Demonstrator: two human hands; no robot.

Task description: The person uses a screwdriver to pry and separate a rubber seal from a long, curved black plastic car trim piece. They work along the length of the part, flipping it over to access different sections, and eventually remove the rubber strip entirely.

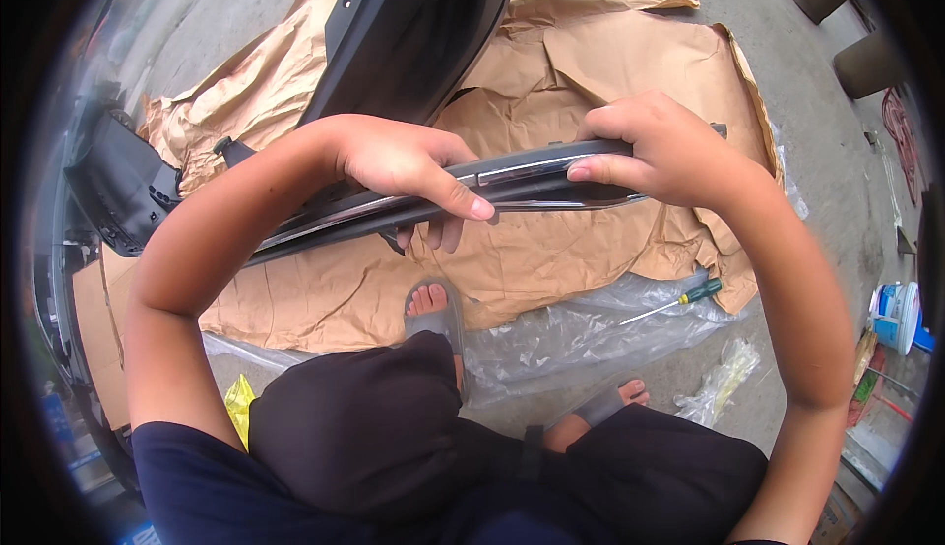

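A long dark trim strip with a shiny chrome band crosses the middle of the head view, running from lower left to upper right. My left hand is closed on it, thumb along the near side and fingers hanging beneath. My right hand grips it near the right end, thumb pressed on its near side. Behind the strip rises a large dark plastic panel. Brown wrapping paper lies beneath these parts on the concrete floor.
A dark plastic piece and cardboard are at left. A green-yellow screwdriver lies on clear plastic sheeting beside my sandaled feet. Dark cylinders, a red coiled hose and a white-blue bucket stand or lie at right.
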